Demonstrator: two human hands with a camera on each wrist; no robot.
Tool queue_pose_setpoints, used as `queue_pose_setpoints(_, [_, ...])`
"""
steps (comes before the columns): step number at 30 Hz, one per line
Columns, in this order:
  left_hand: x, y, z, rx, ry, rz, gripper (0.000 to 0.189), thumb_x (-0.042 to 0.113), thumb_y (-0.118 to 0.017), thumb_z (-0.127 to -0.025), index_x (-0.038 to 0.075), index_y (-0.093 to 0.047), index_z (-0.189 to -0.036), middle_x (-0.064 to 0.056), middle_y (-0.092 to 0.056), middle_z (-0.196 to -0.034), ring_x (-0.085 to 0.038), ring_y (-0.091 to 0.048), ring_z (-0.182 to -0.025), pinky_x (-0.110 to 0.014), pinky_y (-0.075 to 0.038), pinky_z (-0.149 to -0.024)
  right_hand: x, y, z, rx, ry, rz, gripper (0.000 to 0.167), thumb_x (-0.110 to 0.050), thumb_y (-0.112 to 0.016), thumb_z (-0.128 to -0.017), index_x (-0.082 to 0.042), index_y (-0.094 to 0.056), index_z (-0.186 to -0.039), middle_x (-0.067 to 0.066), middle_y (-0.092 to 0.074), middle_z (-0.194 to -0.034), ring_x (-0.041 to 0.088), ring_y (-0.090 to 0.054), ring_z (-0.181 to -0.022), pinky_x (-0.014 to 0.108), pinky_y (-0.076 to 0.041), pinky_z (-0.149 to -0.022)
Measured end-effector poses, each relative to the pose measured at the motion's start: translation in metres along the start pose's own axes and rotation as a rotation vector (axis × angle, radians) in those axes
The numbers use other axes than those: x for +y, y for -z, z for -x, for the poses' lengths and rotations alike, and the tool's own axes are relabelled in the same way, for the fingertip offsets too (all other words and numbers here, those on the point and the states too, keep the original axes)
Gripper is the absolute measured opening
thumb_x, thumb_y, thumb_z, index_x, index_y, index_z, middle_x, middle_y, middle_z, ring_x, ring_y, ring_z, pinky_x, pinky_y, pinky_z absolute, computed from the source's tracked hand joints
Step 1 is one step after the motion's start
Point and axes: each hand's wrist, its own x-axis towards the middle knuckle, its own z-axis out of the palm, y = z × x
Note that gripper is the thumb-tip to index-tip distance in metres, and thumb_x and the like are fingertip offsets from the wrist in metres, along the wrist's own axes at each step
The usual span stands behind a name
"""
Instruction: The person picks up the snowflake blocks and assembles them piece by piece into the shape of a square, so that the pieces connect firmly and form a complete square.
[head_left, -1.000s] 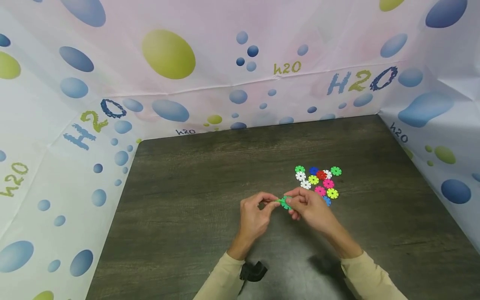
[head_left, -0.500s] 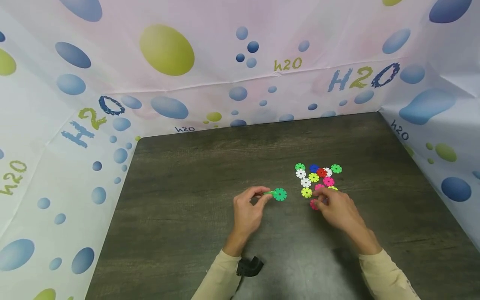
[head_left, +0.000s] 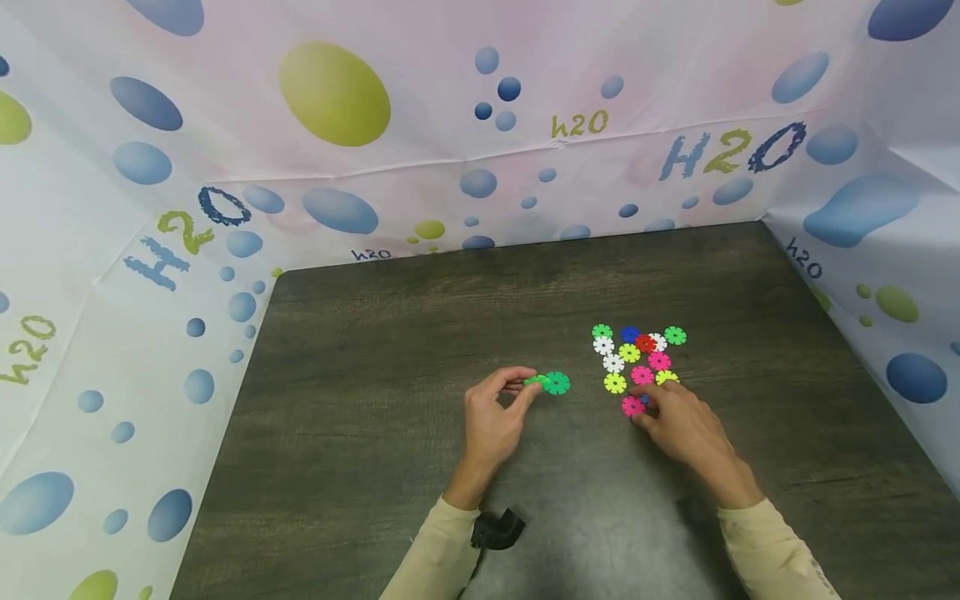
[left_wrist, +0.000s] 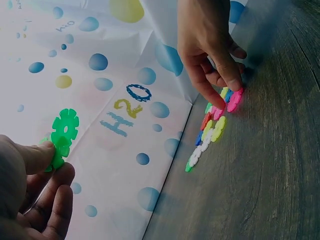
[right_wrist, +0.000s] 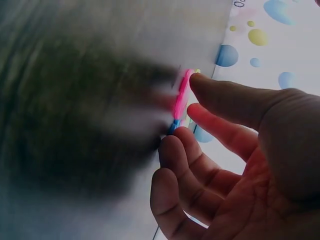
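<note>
1. The counter [head_left: 360, 433] has a dark grey-brown surface with wood grain running across it; its far left corner is rounded.
2. The back wall [head_left: 450, 92] is white sheeting tinged with pink, crossed by a long, slightly slanting crease.
3. Matching sheeting forms the left wall [head_left: 52, 250] and the right wall [head_left: 900, 342], the latter more bluish and wrinkled.
4. Blue and lime ovals cover all three (a bubbly sort of print), along with "H2O" lettering [head_left: 733, 150].
5. Pale sheen [head_left: 577, 508] lights the counter's near part; the left wrist view shows sheeting washed almost white.
</note>
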Motion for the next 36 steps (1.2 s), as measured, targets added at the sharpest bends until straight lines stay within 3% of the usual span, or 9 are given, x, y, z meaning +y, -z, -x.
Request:
queue_pose_setpoints(7, [0.035,0.006,-0.006,0.003,0.044,0.005,0.015,-0.003,-0.074,-0.079,-0.006,-0.069,-0.093,-0.019,-0.071,-0.086,-0.029,-0.067,-0.073,-0.041,-0.056,-0.068,0.0,-0.002,-0.002,-0.019,0.0,-0.004,0.034,-0.016,-0.074,-0.082,-0.008,-0.067,-0.115,0.005,-0.049,-0.077,0.019,-0.045,-0.068,0.031,-0.032,-0.054])
queue_pose_setpoints(12, [0.037,0.006,-0.006,-0.013,0.091,0.023,0.016,-0.003,-0.073,-0.081,-0.007,-0.069,-0.095,-0.021,-0.071,-0.087,-0.031,-0.067,-0.072,-0.041,-0.056,-0.068,0.0,-0.003,-0.003,-0.03,-0.001,-0.036,0.026,-0.014,-0.076,-0.08,-0.008,-0.061,-0.1,0.005,-0.052,-0.077,0.019,-0.047,-0.067,0.032,-0.034,-0.055])
queue_pose_setpoints(17, [0.036,0.006,-0.006,-0.036,0.155,0.063,0.017,-0.004,-0.071,-0.082,-0.009,-0.068,-0.098,-0.022,-0.07,-0.088,-0.033,-0.067,-0.073,-0.037,-0.057,-0.068,-0.005,-0.002,-0.004,-0.038,0.076,-0.125,0.019,-0.011,-0.074,-0.083,-0.01,-0.058,-0.093,-0.001,-0.052,-0.069,0.014,-0.045,-0.061,0.029,-0.035,-0.054])
queue_pose_setpoints(22, [0.035,0.005,-0.006,-0.045,0.2,0.078,0.018,-0.003,-0.07,-0.084,-0.009,-0.068,-0.101,-0.022,-0.07,-0.09,-0.033,-0.066,-0.073,-0.035,-0.057,-0.068,-0.017,0.0,-0.008,-0.002,0.106,-0.252,0.017,-0.016,-0.072,-0.087,-0.008,-0.066,-0.101,-0.003,-0.059,-0.073,0.01,-0.048,-0.064,0.026,-0.041,-0.059])
queue_pose_setpoints(29, [0.036,0.004,-0.006,-0.035,0.259,0.078,0.017,-0.002,-0.07,-0.084,-0.008,-0.069,-0.1,-0.021,-0.071,-0.088,-0.033,-0.068,-0.072,-0.035,-0.057,-0.066,-0.043,0.009,-0.014,-0.045,0.063,-0.594,0.022,-0.023,-0.062,-0.095,-0.006,-0.058,-0.11,0.007,-0.062,-0.083,0.016,-0.059,-0.069,0.024,-0.051,-0.062])
queue_pose_setpoints(36, [0.036,0.001,-0.006,-0.05,0.315,0.071,0.017,0.0,-0.07,-0.085,-0.007,-0.069,-0.1,-0.02,-0.071,-0.087,-0.031,-0.069,-0.071,-0.033,-0.057,-0.064,-0.059,0.012,-0.019,-0.022,0.109,-0.701,0.025,-0.016,-0.063,-0.094,0.0,-0.062,-0.114,0.009,-0.065,-0.086,0.018,-0.062,-0.068,0.025,-0.054,-0.063])
